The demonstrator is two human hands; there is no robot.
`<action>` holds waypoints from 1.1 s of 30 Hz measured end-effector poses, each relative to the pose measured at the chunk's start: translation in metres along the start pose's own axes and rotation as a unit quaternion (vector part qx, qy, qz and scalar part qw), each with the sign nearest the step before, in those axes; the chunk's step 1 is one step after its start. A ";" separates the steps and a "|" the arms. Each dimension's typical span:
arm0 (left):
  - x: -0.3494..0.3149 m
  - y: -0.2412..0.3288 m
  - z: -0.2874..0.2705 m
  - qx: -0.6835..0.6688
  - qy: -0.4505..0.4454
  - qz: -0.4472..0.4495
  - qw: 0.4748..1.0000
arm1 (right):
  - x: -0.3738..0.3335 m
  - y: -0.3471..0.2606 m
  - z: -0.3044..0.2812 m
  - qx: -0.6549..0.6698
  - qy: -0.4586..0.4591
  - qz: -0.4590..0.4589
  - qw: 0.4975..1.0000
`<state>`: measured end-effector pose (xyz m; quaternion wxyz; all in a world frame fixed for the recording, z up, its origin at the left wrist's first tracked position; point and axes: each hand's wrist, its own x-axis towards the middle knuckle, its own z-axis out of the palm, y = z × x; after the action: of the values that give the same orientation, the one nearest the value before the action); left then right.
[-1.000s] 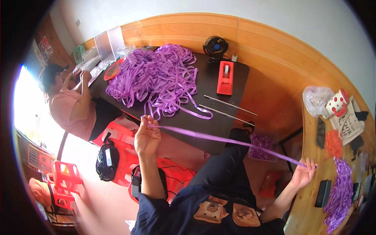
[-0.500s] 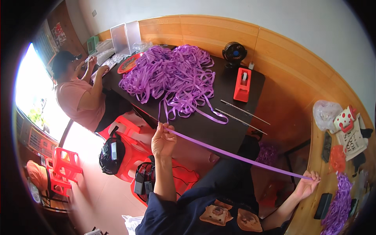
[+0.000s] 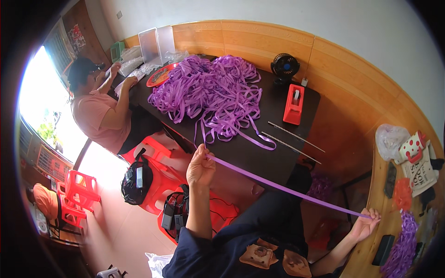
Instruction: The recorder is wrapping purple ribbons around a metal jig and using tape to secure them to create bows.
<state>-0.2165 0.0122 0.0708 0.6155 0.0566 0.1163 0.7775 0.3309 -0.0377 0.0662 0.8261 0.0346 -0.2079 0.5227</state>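
Your hands are well apart, both pinching the purple ribbon (image 3: 282, 187): left hand (image 3: 201, 167) near frame centre, right hand (image 3: 365, 227) lower right. Ribbon spans between them; ribbon pile (image 3: 204, 92) sits upper centre.

- Ribbon (image 3: 282, 188): purple, narrow, flat, smooth.
- Pinched at two spots well apart; span between nearly straight, faintly bowed.
- Held up in the air, slanting down toward the right.

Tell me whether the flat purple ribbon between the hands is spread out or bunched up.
Spread out: the flat purple ribbon runs as one nearly straight strip, without loops, from the left hand to the right hand.
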 end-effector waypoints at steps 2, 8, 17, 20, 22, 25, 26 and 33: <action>0.001 0.000 -0.005 0.018 0.009 0.008 1.000 | 0.000 -0.001 -0.003 0.002 -0.001 0.002 1.000; -0.002 -0.004 0.006 0.060 0.003 0.043 0.997 | 0.000 -0.003 -0.008 -0.014 0.004 0.002 1.000; 0.000 0.004 0.002 0.003 -0.001 0.007 1.000 | 0.000 -0.005 -0.021 -0.026 0.022 0.000 0.999; -0.004 -0.001 0.012 -0.044 -0.024 -0.001 0.999 | 0.002 -0.005 -0.022 -0.029 0.028 -0.004 0.999; -0.001 0.001 0.006 -0.044 -0.059 -0.024 0.997 | 0.002 -0.005 -0.021 -0.028 0.027 -0.004 0.999; 0.001 -0.001 0.004 -0.036 -0.091 -0.025 0.995 | 0.002 -0.005 -0.021 -0.024 0.041 -0.008 0.999; 0.001 -0.002 0.006 -0.027 -0.087 -0.006 0.996 | 0.002 -0.005 -0.021 -0.017 0.039 -0.005 0.999; -0.003 -0.013 0.017 0.223 -0.004 0.154 0.963 | 0.003 -0.006 -0.019 -0.010 0.052 -0.008 0.999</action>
<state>-0.1997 0.0144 0.0840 0.4608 0.2133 0.2743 0.8167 0.3426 -0.0328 0.0510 0.8402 0.0010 -0.1694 0.5151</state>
